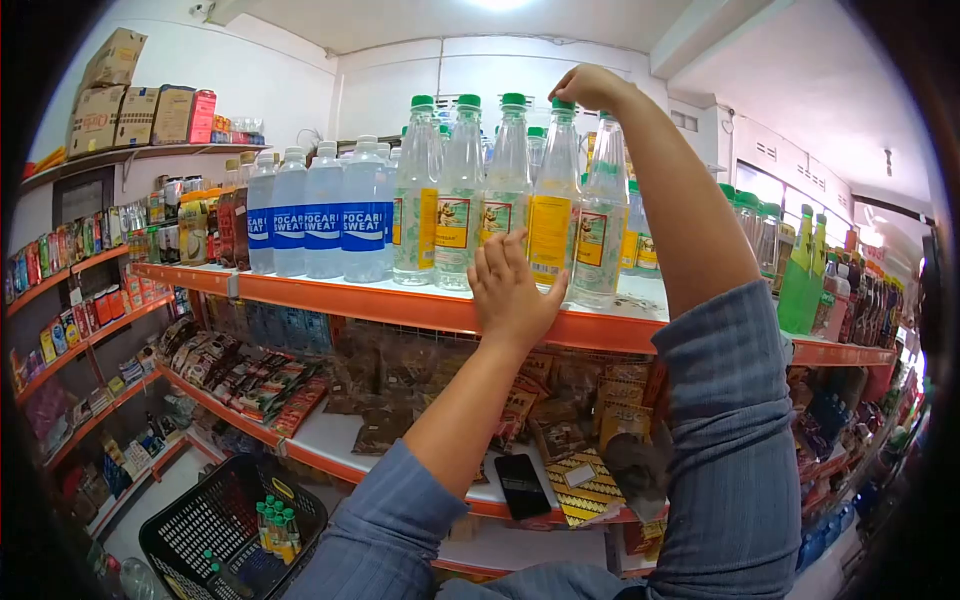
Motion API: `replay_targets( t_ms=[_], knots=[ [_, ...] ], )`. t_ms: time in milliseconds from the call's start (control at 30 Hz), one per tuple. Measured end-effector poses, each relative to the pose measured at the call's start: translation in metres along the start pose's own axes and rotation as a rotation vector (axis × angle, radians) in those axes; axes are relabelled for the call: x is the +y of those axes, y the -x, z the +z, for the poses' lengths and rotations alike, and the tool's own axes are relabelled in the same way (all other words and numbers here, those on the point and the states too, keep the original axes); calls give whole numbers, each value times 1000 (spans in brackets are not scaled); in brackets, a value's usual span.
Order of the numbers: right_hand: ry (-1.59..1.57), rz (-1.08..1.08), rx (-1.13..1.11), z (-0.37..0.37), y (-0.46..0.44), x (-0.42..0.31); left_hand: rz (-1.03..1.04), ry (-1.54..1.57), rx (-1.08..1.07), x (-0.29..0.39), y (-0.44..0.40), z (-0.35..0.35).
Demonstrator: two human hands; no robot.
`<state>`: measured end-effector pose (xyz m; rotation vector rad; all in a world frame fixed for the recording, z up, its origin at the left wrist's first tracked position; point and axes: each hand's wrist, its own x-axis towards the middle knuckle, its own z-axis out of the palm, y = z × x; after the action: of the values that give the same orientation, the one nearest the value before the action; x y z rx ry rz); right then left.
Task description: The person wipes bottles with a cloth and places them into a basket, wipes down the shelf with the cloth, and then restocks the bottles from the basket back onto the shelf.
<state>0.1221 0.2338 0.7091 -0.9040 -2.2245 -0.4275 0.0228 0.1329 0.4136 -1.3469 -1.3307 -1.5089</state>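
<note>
My right hand point(592, 90) reaches over from the right, its fingers closed on the green cap of a clear bottle point(553, 215) with a yellow label. My left hand point(512, 292) is lower, at the shelf's front edge, with its fingers stretched upward in front of the bottles. I cannot tell whether it touches the bottle. Similar green-capped bottles stand upright on both sides, including one on the right point(597, 240) with a red-framed label and one on the left point(462, 200). Further left is a row of Pocari Sweat bottles point(364, 215).
An orange-edged shelf point(400, 308) carries the bottles. On the lower shelf lie packets point(245, 375), a black phone point(522, 487) and a gold-patterned packet point(583, 487). A black basket point(180, 540) holding several green-capped bottles point(278, 527) stands at lower left. Green bottles point(803, 270) stand at right.
</note>
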Motion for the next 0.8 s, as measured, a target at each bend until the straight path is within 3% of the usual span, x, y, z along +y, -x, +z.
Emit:
replay_targets(
  t_ms=[267, 467, 633, 800],
  knots=[
    [213, 52, -34, -7, 14, -23, 42, -48, -34, 0, 0, -1],
    [155, 84, 35, -4, 18, -21, 56, -30, 8, 0, 1, 2],
    [301, 158, 142, -2, 30, -36, 47, -28, -26, -1, 1, 1],
    [364, 271, 76, -2, 34, -48, 50, -11, -44, -2, 0, 2]
  ],
)
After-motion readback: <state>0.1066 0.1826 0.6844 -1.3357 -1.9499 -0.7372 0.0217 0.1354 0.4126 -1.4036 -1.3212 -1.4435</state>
